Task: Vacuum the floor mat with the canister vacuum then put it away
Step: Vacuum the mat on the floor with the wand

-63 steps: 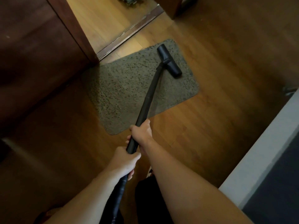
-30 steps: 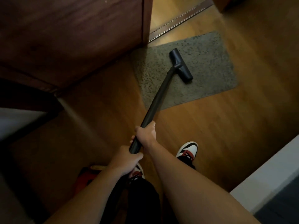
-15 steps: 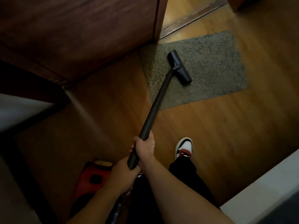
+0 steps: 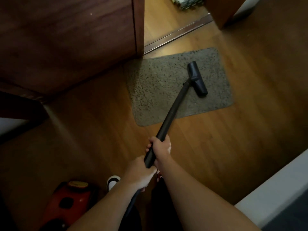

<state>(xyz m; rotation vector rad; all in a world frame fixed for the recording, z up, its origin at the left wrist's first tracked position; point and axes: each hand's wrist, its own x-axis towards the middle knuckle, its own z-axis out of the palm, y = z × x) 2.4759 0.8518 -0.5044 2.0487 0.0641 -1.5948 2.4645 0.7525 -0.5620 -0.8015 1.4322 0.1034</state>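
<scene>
1. Flooring: wood plank floor point(image 4: 250, 147) fills most of the view. A dark wooden door point(image 4: 66, 39) stands at upper left, its edge close to the mat's far left corner.
2. Floor mat point(image 4: 158, 90): grey, shaggy, lying flat on the floor just short of a metal threshold strip point(image 4: 176, 35).
3. Canister vacuum point(image 4: 66, 202): its red body sits on the floor at lower left, beside the person's legs and well apart from the mat.
4. Wand point(image 4: 173, 110): a black tube that slants from the hands up to the mat, crossing its near edge.
5. Floor nozzle point(image 4: 197, 79): rests on the right half of the mat, set crosswise to the wand and inside the mat's borders.
6. Hands: the right hand point(image 4: 162, 146) is wrapped round the wand higher up. The left hand point(image 4: 141, 172) grips just below it, at the lower end where the hose point(image 4: 131, 204) begins. Both are closed on the wand.
7. Assessment: the vacuuming step is in hand and putting away is not yet begun. How much pile has been covered cannot be told. The next move likely calls for even strokes toward the mat's left half, with the nozzle kept flat so the mat does not bunch or slide.
</scene>
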